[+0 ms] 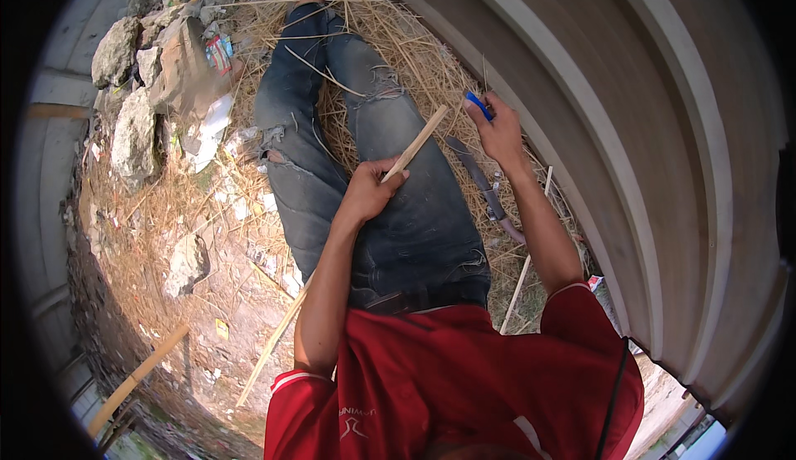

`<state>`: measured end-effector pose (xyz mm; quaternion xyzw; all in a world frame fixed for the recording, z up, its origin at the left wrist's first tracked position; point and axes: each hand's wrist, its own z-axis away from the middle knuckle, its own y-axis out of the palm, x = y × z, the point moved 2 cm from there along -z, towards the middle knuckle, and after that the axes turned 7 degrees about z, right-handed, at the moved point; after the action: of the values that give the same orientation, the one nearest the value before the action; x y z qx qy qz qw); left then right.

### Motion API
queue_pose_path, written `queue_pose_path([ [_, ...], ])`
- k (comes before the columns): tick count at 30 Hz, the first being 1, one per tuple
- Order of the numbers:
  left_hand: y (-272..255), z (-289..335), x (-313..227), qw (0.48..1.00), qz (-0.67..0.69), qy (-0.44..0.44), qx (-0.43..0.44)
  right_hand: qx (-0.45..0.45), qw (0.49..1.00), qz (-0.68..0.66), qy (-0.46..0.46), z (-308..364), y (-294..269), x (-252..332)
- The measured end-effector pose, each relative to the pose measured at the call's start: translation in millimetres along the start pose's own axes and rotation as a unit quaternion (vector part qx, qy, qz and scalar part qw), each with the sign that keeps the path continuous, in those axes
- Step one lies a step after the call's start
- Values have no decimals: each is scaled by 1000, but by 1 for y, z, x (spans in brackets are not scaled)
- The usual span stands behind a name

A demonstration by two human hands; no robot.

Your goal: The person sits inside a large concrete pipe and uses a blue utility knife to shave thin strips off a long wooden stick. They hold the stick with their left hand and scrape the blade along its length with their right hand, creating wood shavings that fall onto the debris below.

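Note:
My left hand (373, 188) is closed around a split bamboo strip (419, 139), held over my thigh in torn dark jeans (414, 219). The strip's upper end points up and right toward my other hand. Below my left forearm a pale length (269, 345) runs on in the same line, probably the same strip. My right hand (500, 132) grips a small blue object (478, 105), perhaps a cutter handle; its working end is hidden or too small to make out. The two hands are apart, and the blue object does not touch the strip.
Close on the right stands a corrugated metal sheet wall (630, 145). Beside my right thigh lies a long grey, curved object (481, 180) near a thin stick (516, 294). Straw (406, 37) covers the ground; rocks (133, 136) and litter lie left, with a bamboo pole (137, 381) lower left.

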<state>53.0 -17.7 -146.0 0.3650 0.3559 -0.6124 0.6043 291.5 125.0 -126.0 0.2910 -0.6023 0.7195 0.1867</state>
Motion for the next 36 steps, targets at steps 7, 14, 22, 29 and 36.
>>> queue_pose_path([
  [7, 1, 3, -6, 1000, 7, -17, -3, 19, 990, 61, -122, 34, 35, 19],
  [14, -4, 5, -11, 987, 106, -112, 35, 51, 996, 7, -66, 33, 15, 32],
  [22, -9, 13, -13, 980, 131, -141, 46, -24, 1000, 12, 9, 3, 24, -8],
  [29, -8, 3, -6, 976, 156, -138, 59, 108, 991, 33, -73, 46, 24, 51],
  [36, -10, 6, -3, 979, 149, -130, 54, -58, 997, 2, 49, -14, 6, -36],
])
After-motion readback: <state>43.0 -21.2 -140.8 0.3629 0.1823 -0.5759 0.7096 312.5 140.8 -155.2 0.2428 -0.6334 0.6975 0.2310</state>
